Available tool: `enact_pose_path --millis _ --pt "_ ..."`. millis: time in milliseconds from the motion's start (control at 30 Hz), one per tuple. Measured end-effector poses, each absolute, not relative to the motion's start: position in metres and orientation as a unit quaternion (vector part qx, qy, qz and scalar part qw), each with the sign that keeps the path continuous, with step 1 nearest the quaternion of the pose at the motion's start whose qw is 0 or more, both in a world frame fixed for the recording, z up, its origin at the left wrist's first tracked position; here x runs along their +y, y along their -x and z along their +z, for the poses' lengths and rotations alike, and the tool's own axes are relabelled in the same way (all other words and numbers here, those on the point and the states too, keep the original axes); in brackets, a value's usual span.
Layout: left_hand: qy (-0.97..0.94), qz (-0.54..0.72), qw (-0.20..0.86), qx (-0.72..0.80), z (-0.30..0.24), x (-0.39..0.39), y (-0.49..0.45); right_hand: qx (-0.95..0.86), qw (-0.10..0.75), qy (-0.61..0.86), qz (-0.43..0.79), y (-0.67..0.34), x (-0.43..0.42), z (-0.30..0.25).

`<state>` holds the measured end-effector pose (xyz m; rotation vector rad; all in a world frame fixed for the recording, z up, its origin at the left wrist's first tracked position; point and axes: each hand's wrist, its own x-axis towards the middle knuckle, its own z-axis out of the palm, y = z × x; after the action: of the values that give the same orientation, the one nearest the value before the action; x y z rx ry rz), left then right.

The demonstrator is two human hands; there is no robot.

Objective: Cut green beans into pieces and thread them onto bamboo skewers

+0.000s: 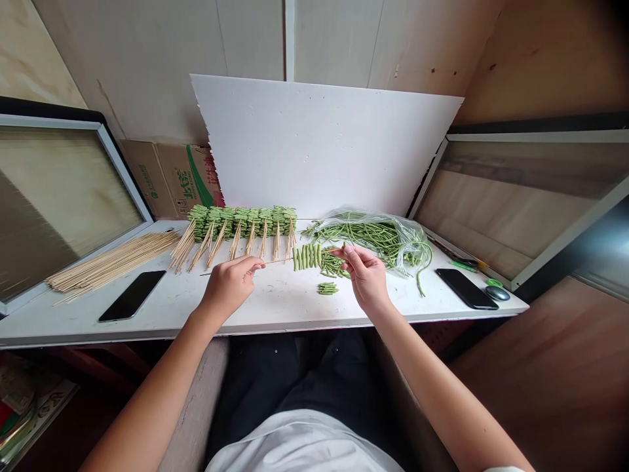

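My left hand (230, 283) is closed around the blunt end of a thin wooden skewer (279, 261), held level above the table. Several short green bean pieces (307, 256) sit side by side on that skewer, threaded crosswise. At its far end my right hand (364, 275) pinches a bean piece (344, 246) between thumb and forefinger; whether the tip has entered it I cannot tell. Below the hands lies a small bundle of cut bean pieces (327, 288), and a loose pile of cut beans (333, 264) is partly hidden behind my right hand.
Filled bean skewers (240, 223) are stacked at the back left, beside bare skewers (118, 259). Long beans (366, 233) spill from a clear plastic bag (410, 236). Phones lie left (132, 296) and right (466, 288). A white board (324, 144) stands behind.
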<state>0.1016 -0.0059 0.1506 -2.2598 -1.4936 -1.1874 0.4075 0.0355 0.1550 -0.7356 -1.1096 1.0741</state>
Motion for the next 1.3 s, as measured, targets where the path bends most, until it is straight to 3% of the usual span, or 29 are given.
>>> enact_pose_path --millis 833,1300 --pt "0.766 -0.395 0.142 -0.486 0.155 -0.012 -0.106 -0.501 0.642 0.31 0.489 -0.403 0.031 0.158" --pt "0.756 -0.358 0.262 -0.482 0.164 -0.019 -0.11 -0.512 0.64 0.3 0.487 -0.404 0.032 0.157"
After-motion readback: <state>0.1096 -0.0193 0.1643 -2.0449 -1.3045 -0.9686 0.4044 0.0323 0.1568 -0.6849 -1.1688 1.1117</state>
